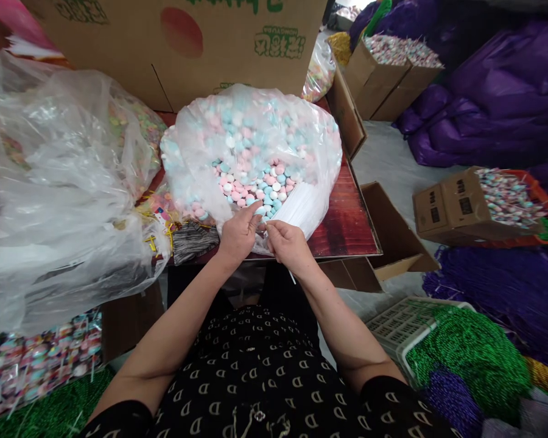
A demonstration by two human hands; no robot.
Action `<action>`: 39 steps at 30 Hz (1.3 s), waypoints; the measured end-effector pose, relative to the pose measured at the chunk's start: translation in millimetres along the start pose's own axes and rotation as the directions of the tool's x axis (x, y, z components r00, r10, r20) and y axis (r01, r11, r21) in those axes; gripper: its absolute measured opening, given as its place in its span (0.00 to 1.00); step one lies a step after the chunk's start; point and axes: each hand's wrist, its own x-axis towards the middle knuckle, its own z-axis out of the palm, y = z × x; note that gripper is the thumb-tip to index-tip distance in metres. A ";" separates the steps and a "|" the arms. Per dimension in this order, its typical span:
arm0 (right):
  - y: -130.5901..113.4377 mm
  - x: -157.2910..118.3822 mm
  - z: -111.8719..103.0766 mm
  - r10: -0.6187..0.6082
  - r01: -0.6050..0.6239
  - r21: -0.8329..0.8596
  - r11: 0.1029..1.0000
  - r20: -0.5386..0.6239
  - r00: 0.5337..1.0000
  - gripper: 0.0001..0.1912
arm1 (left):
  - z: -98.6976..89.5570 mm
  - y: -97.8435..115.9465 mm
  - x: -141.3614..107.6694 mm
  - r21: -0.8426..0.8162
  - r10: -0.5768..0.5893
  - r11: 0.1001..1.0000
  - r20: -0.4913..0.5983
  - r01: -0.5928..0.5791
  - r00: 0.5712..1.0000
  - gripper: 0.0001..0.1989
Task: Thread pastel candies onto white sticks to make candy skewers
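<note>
A big clear plastic bag full of pink, blue and white candies lies open on the dark red table. At its mouth, my left hand pinches at the edge of the candies; what lies between its fingertips is too small to make out. Close beside it, my right hand is closed on a thin white stick, whose end sticks out below the palm. A stack of white sticks rests on the bag just above my right hand.
Behind the bag stands a large cardboard box. Another plastic bag covers the left side, near a dark striped cloth. An open carton sits right of the table. A crate with green beads is lower right.
</note>
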 end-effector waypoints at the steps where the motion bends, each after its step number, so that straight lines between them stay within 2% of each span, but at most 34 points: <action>1: 0.2 0.3 0.8 0.008 -0.008 0.007 1.000 0.003 1.000 0.17 | -0.2 -1.8 0.1 0.037 0.032 0.999 0.006 -0.032 0.999 0.18; 4: 2.5 -2.6 -2.7 0.006 -0.006 0.005 1.000 0.052 0.999 0.19 | -3.5 -7.6 2.9 0.142 0.123 0.982 -0.002 -0.121 0.992 0.20; 8: 11.5 -12.9 -14.3 -0.075 0.087 -0.090 0.992 0.130 0.989 0.22 | -6.8 -14.2 7.7 0.236 0.205 0.953 -0.045 -0.189 0.978 0.21; 11: 22.1 -15.8 -13.1 -0.108 0.114 -0.111 0.987 0.059 0.992 0.24 | -3.9 -14.0 7.0 0.258 0.219 0.945 -0.042 -0.201 0.975 0.21; 14: 31.2 -12.8 -2.0 -0.095 0.097 -0.088 0.991 0.024 0.995 0.23 | -1.0 -7.4 5.1 0.250 0.229 0.944 -0.023 -0.216 0.973 0.19; 17: 34.1 -8.8 6.2 -0.060 0.060 -0.009 0.998 0.011 0.998 0.23 | -1.2 1.6 4.3 0.258 0.255 0.933 0.017 -0.250 0.967 0.18; 21: 27.9 -4.0 5.3 -0.058 0.062 0.122 0.991 -0.030 0.998 0.22 | 2.2 9.1 1.7 0.250 0.227 0.941 0.029 -0.227 0.973 0.17; 25: 21.5 2.9 4.7 -0.144 0.145 0.002 0.989 -0.097 0.985 0.21 | 11.2 13.4 -3.9 0.156 0.204 0.965 0.061 -0.211 0.977 0.19; 27: 21.0 5.6 4.4 -0.136 0.139 0.027 0.990 -0.099 0.986 0.23 | 11.5 14.2 -6.1 0.096 0.207 0.972 0.100 -0.216 0.973 0.20; 29: 21.6 7.1 1.9 -0.119 0.125 0.087 0.988 -0.071 0.990 0.23 | 6.1 13.0 -7.1 0.036 0.200 0.978 0.138 -0.207 0.970 0.22; 31: 22.6 8.0 -2.8 -0.121 0.126 0.104 0.987 -0.053 0.991 0.24 | -5.2 9.7 -5.8 0.017 0.166 0.985 0.125 -0.170 0.978 0.24; 33: 23.5 9.5 -7.8 -0.124 0.129 0.090 0.988 -0.064 0.990 0.26 | -20.7 4.2 -0.7 0.079 0.130 0.988 0.061 -0.135 0.990 0.26; 35: 24.1 11.9 -10.6 -0.118 0.126 0.084 0.988 -0.098 0.988 0.26 | -37.4 -3.4 7.8 0.219 0.140 0.965 0.033 -0.144 0.990 0.26; 39: 22.6 17.0 -6.4 -0.142 0.152 0.062 0.986 -0.148 0.979 0.25 | -65.7 -21.3 22.1 0.518 0.199 0.800 0.251 -0.305 0.947 0.22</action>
